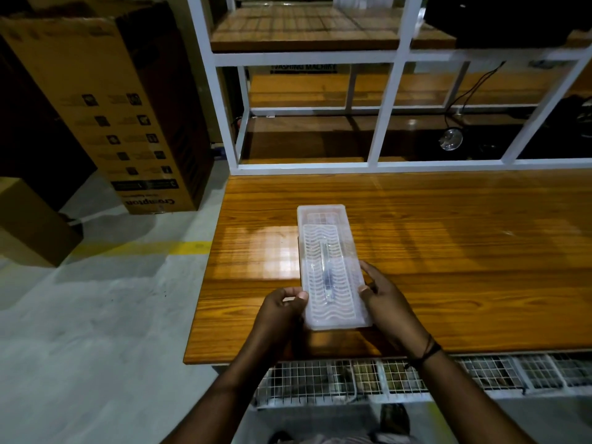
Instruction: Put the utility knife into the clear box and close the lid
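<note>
Where white shelving [387, 91] stands, wooden table [448, 251] gleams.

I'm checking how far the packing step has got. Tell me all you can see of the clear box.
The clear box is a long, narrow, translucent plastic container lying flat on the wooden table, near its front edge, long axis pointing away from the person. Its lid, ribbed with wavy lines, sits on top; whether it is latched cannot be told. A slim dark-tipped object, probably the utility knife, shows through. The left hand and right hand grip its near end from either side.
</note>
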